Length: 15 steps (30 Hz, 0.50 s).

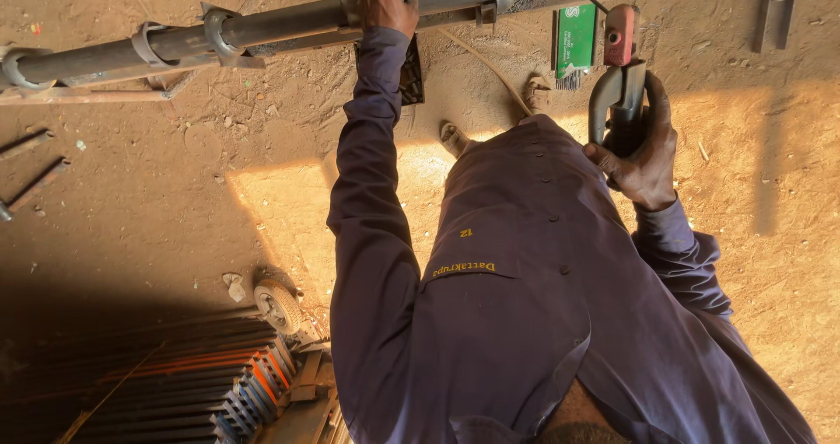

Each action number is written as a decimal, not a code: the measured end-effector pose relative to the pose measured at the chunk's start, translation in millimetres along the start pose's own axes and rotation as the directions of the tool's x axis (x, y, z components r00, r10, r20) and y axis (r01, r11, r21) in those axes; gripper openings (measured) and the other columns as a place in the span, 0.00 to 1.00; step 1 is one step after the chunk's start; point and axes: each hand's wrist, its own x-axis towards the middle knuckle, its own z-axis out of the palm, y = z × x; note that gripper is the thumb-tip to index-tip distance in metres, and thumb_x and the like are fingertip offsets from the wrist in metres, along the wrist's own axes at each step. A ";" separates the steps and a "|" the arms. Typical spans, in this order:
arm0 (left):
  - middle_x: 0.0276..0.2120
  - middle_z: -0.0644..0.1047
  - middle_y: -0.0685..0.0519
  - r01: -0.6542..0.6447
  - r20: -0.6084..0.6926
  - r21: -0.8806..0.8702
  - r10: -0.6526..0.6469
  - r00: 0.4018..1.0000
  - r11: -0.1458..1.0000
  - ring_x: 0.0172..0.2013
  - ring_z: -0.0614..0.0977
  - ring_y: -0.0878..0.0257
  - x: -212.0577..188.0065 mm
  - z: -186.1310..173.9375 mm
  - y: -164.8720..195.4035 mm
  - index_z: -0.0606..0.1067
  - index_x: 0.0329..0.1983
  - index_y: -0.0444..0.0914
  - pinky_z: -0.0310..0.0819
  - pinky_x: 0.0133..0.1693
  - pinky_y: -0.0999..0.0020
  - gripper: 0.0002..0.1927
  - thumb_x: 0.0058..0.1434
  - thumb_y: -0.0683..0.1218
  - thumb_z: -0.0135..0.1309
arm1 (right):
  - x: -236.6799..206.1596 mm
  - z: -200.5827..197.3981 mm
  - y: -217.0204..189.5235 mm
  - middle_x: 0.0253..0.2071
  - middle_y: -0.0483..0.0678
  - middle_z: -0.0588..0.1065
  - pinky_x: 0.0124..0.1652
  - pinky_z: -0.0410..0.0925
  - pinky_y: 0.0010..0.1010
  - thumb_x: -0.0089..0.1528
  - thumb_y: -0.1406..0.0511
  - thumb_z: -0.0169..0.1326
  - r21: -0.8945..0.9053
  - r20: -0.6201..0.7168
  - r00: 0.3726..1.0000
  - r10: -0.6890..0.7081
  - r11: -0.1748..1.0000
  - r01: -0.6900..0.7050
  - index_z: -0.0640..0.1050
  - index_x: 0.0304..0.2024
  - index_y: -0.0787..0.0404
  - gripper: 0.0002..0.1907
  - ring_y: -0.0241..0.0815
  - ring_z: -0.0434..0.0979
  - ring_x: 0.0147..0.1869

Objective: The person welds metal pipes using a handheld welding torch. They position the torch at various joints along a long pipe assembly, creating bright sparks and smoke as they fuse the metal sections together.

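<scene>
Two hands: left hand in a closed grip around the steel pipe, right hand wrapped around the welding holder, bare dirt floor open below.

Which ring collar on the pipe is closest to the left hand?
The collar right of the other two, nearest the left hand gripping the pipe. The others sit further left: one beside it, one at the pipe's end.

Single head-worn view, looking steeply down the wearer's own torso toward the dirt floor. Close in: purple shirt filling lower centre and right of frame, metal pipe crossing the upper edge. No second view to overlap.
</scene>
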 end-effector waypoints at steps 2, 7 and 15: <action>0.28 0.81 0.51 0.022 -0.001 -0.004 -0.022 1.000 1.000 0.27 0.83 0.56 -3.6 1.0 0.7 0.79 0.39 0.40 0.78 0.31 0.59 0.06 0.60 0.43 0.65 | 2.0 1.7 4.2 0.48 0.58 0.78 0.45 0.76 0.30 0.60 0.51 0.72 0.007 0.008 1.000 -0.005 1.000 0.005 0.51 0.79 0.71 0.60 0.43 0.80 0.46; 0.20 0.79 0.49 0.217 0.144 0.055 -0.222 0.964 0.975 0.21 0.81 0.56 -4.5 -1.3 2.8 0.81 0.42 0.39 0.77 0.30 0.56 0.07 0.61 0.43 0.64 | 7.4 5.5 6.3 0.46 0.57 0.78 0.44 0.75 0.28 0.59 0.51 0.73 -0.026 0.033 0.999 -0.013 1.000 0.014 0.52 0.78 0.71 0.60 0.42 0.80 0.45; 0.26 0.81 0.49 0.119 0.038 0.056 -0.121 0.992 0.991 0.29 0.82 0.54 -8.6 -2.4 2.8 0.82 0.40 0.41 0.80 0.34 0.56 0.06 0.59 0.43 0.65 | 19.9 10.5 -3.0 0.48 0.57 0.78 0.47 0.75 0.31 0.59 0.57 0.75 -0.063 0.088 0.993 -0.076 0.995 0.082 0.54 0.78 0.70 0.58 0.44 0.81 0.48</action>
